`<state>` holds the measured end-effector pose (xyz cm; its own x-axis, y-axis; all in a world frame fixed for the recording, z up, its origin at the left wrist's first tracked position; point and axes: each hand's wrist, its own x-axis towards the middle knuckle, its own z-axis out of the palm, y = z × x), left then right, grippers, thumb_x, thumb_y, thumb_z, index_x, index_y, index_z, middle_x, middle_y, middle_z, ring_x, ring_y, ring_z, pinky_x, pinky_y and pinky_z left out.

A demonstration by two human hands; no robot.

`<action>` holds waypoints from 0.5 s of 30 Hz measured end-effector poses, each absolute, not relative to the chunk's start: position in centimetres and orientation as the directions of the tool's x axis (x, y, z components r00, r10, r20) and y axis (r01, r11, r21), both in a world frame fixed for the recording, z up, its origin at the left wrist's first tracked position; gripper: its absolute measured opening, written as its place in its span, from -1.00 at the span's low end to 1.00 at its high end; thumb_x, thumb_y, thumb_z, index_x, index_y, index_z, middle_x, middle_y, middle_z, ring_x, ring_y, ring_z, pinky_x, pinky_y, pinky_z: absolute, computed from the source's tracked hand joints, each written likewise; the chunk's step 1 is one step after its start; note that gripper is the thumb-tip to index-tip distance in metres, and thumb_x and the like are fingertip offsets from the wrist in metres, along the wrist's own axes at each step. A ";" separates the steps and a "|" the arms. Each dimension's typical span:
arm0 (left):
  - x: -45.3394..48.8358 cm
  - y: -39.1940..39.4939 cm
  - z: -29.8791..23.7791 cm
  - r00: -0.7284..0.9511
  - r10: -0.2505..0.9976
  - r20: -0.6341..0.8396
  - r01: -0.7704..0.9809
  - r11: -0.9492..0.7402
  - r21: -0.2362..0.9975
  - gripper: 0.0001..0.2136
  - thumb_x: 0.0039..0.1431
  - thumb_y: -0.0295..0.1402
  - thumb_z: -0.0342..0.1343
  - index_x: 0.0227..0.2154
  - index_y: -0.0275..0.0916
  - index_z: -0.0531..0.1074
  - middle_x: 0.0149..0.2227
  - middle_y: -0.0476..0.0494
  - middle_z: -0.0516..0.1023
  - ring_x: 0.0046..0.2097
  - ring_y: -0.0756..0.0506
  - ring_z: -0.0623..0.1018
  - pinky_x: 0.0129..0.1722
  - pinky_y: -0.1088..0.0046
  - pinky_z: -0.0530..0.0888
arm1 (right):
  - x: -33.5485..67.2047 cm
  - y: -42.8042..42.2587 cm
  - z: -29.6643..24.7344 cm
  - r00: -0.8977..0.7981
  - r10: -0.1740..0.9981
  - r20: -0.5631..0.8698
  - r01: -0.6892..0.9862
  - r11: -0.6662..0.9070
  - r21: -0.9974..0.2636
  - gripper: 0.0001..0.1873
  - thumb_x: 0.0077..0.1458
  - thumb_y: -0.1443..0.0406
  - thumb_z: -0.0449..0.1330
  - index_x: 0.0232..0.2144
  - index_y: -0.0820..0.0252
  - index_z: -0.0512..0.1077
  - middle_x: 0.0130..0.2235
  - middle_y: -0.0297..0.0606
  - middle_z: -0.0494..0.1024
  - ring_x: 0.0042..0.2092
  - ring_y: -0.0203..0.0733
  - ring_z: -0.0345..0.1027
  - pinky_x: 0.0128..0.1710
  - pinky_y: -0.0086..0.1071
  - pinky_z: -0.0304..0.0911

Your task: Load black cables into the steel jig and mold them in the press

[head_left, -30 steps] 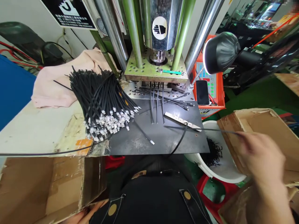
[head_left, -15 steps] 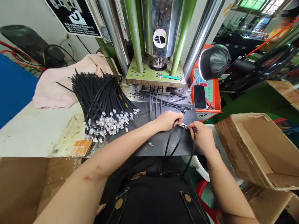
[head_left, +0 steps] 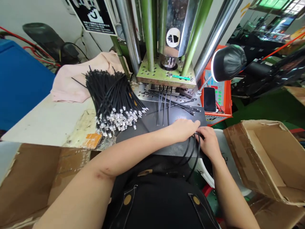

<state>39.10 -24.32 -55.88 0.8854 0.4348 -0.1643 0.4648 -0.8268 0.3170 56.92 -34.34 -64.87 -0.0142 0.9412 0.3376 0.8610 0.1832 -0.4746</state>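
Near the right end of the dark worktop (head_left: 166,144), my left hand (head_left: 187,129) and my right hand (head_left: 209,140) meet, fingers closed on the ends of several thin black cables (head_left: 188,152). The cables loop down over the front edge towards my apron. My fingers hide most of the gripped ends. Beyond my left wrist, several more black cables (head_left: 164,108) run out from the press tooling (head_left: 166,90). Loose black cables (head_left: 181,106) lie across the plate behind my hands. A big pile of black cables (head_left: 109,92) with white-tipped connectors lies to the left.
The press, with its green platen (head_left: 152,74) and steel columns, stands straight ahead. A lamp (head_left: 228,63) and a phone (head_left: 209,99) on an orange control box (head_left: 225,105) are at right. Cardboard boxes (head_left: 259,152) and a white bucket (head_left: 207,173) flank the worktop's right side.
My hands have come together, and my left hand has moved right towards my right hand. The pale piece that showed between them is now mostly covered. The view has shifted slightly left.
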 end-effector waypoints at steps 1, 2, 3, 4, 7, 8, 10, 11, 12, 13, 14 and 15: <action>37.9 -24.7 -55.8 0.885 0.429 -0.181 0.465 -0.820 0.333 -0.71 0.24 -0.51 -0.05 0.01 -0.26 0.27 -0.29 -0.18 0.53 -0.28 -0.21 0.54 -0.32 0.33 0.40 | 56.6 -34.8 -64.9 -0.027 0.944 0.329 0.860 0.190 -0.474 -0.85 0.19 0.29 0.15 -0.20 0.15 0.48 -0.21 -0.15 0.50 -0.11 0.02 0.29 -0.09 -0.08 0.22; 36.4 -25.1 -55.8 0.887 0.424 -0.180 0.461 -0.813 0.356 -0.71 0.25 -0.52 -0.05 0.02 -0.24 0.28 -0.29 -0.16 0.53 -0.27 -0.19 0.53 -0.30 0.35 0.40 | 56.3 -35.3 -64.9 -0.043 0.946 0.322 0.855 0.201 -0.478 -0.85 0.20 0.29 0.16 -0.20 0.13 0.48 -0.22 -0.17 0.50 -0.12 0.01 0.29 -0.09 -0.09 0.21; 34.4 -25.5 -55.9 0.889 0.428 -0.164 0.457 -0.804 0.380 -0.72 0.25 -0.53 -0.04 0.01 -0.22 0.29 -0.26 -0.14 0.52 -0.23 -0.17 0.51 -0.26 0.35 0.41 | 55.9 -35.6 -64.9 -0.058 0.948 0.314 0.847 0.213 -0.487 -0.85 0.21 0.28 0.16 -0.18 0.12 0.49 -0.21 -0.18 0.51 -0.12 0.00 0.29 -0.08 -0.09 0.20; 32.3 -25.8 -56.1 0.886 0.442 -0.142 0.460 -0.795 0.397 -0.75 0.25 -0.52 -0.01 -0.03 -0.22 0.33 -0.23 -0.14 0.51 -0.18 -0.15 0.49 -0.20 0.36 0.40 | 55.6 -35.9 -64.9 -0.068 0.949 0.307 0.839 0.221 -0.497 -0.85 0.21 0.28 0.16 -0.17 0.11 0.49 -0.20 -0.19 0.51 -0.12 -0.01 0.29 -0.08 -0.10 0.20; 26.6 -26.6 -57.2 0.845 0.524 -0.105 0.521 -0.764 0.380 -0.91 0.22 -0.48 0.12 -0.21 -0.25 0.43 -0.15 -0.16 0.45 -0.10 -0.14 0.41 -0.07 0.33 0.37 | 55.1 -36.0 -64.9 -0.071 0.954 0.291 0.821 0.222 -0.526 -0.85 0.22 0.26 0.17 -0.18 0.09 0.50 -0.21 -0.21 0.51 -0.12 -0.02 0.28 -0.07 -0.10 0.18; 25.3 -26.7 -57.8 0.831 0.543 -0.120 0.545 -0.751 0.374 -0.92 0.20 -0.45 0.16 -0.24 -0.25 0.45 -0.14 -0.16 0.43 -0.10 -0.14 0.40 -0.07 0.33 0.37 | 55.0 -35.9 -64.9 -0.072 0.956 0.285 0.816 0.221 -0.535 -0.86 0.22 0.25 0.18 -0.18 0.09 0.50 -0.21 -0.21 0.51 -0.13 -0.02 0.28 -0.08 -0.10 0.18; 24.3 -26.7 -58.9 0.823 0.547 -0.150 0.559 -0.736 0.383 -0.94 0.22 -0.40 0.17 -0.25 -0.24 0.47 -0.13 -0.15 0.42 -0.12 -0.12 0.41 -0.08 0.36 0.38 | 55.2 -35.5 -65.0 -0.072 0.959 0.276 0.812 0.217 -0.542 -0.86 0.21 0.24 0.19 -0.19 0.08 0.51 -0.21 -0.21 0.50 -0.14 -0.02 0.28 -0.09 -0.10 0.18; 24.4 -26.7 -59.3 0.835 0.527 -0.158 0.544 -0.745 0.387 -0.93 0.25 -0.38 0.14 -0.26 -0.24 0.48 -0.13 -0.14 0.42 -0.13 -0.10 0.42 -0.08 0.38 0.38 | 55.3 -35.4 -65.1 -0.073 0.959 0.273 0.812 0.216 -0.542 -0.86 0.21 0.23 0.18 -0.19 0.08 0.51 -0.21 -0.21 0.50 -0.14 -0.02 0.29 -0.09 -0.10 0.18; 24.6 -26.6 -59.7 0.849 0.504 -0.160 0.525 -0.765 0.373 -0.91 0.29 -0.37 0.09 -0.28 -0.24 0.47 -0.15 -0.12 0.43 -0.14 -0.09 0.42 -0.09 0.40 0.38 | 55.4 -35.2 -65.1 -0.076 0.959 0.272 0.813 0.217 -0.541 -0.85 0.21 0.23 0.18 -0.20 0.08 0.51 -0.21 -0.21 0.50 -0.14 -0.02 0.29 -0.09 -0.09 0.18; 25.0 -26.7 -59.8 0.862 0.483 -0.155 0.506 -0.796 0.333 -0.87 0.32 -0.37 0.04 -0.30 -0.25 0.46 -0.17 -0.12 0.44 -0.16 -0.08 0.43 -0.11 0.41 0.38 | 55.5 -35.2 -65.0 -0.081 0.959 0.273 0.814 0.222 -0.537 -0.85 0.22 0.23 0.17 -0.20 0.08 0.51 -0.21 -0.20 0.50 -0.14 -0.02 0.29 -0.09 -0.09 0.18; 25.2 -26.9 -59.7 0.874 0.463 -0.146 0.486 -0.831 0.271 -0.83 0.35 -0.38 -0.01 -0.31 -0.26 0.45 -0.19 -0.11 0.45 -0.18 -0.09 0.44 -0.14 0.41 0.38 | 55.5 -35.2 -64.9 -0.089 0.957 0.275 0.813 0.230 -0.535 -0.86 0.22 0.23 0.17 -0.20 0.08 0.50 -0.21 -0.20 0.50 -0.14 -0.02 0.29 -0.10 -0.10 0.18; 25.3 -27.3 -59.4 0.887 0.442 -0.134 0.462 -0.863 0.205 -0.81 0.37 -0.39 -0.06 -0.31 -0.27 0.44 -0.23 -0.11 0.46 -0.21 -0.09 0.44 -0.18 0.40 0.39 | 55.4 -35.3 -64.8 -0.101 0.955 0.278 0.811 0.241 -0.534 -0.86 0.23 0.24 0.16 -0.20 0.08 0.50 -0.22 -0.20 0.50 -0.15 -0.02 0.29 -0.11 -0.10 0.19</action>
<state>25.29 -27.29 -59.45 0.8868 0.4424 -0.1338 0.4615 -0.8632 0.2046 55.43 -35.26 -64.77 -0.1015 0.9553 0.2776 0.8105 0.2412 -0.5338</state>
